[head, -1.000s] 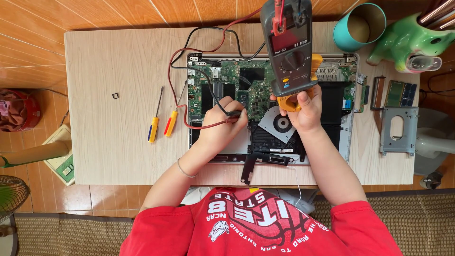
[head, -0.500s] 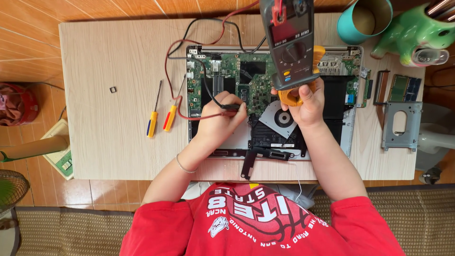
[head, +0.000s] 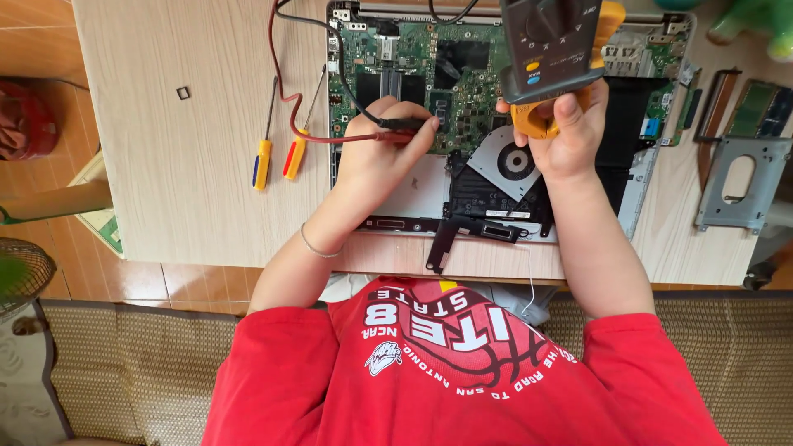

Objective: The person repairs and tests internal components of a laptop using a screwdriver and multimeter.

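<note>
An opened laptop with its green circuit board (head: 462, 91) bare lies on the pale wooden table (head: 190, 190). My left hand (head: 380, 149) pinches two test probes (head: 405, 128), one red and one black, with their tips on the board. Red and black leads (head: 285, 91) loop away to the left and up. My right hand (head: 562, 136) holds a grey and orange meter (head: 549, 49) upright above the board. A round fan (head: 514, 161) and a black battery (head: 496, 202) sit just below the hands.
Two screwdrivers (head: 277, 144) with yellow and orange handles lie left of the laptop, and a small black square part (head: 182, 92) further left. A metal drive bracket (head: 739, 186) and memory modules (head: 764, 107) lie at the right. A woven mat (head: 116, 363) covers the floor.
The view has closed in on the table and shifted down. Both hands keep their grips; the meter now sits higher in the picture, its top cut off.
</note>
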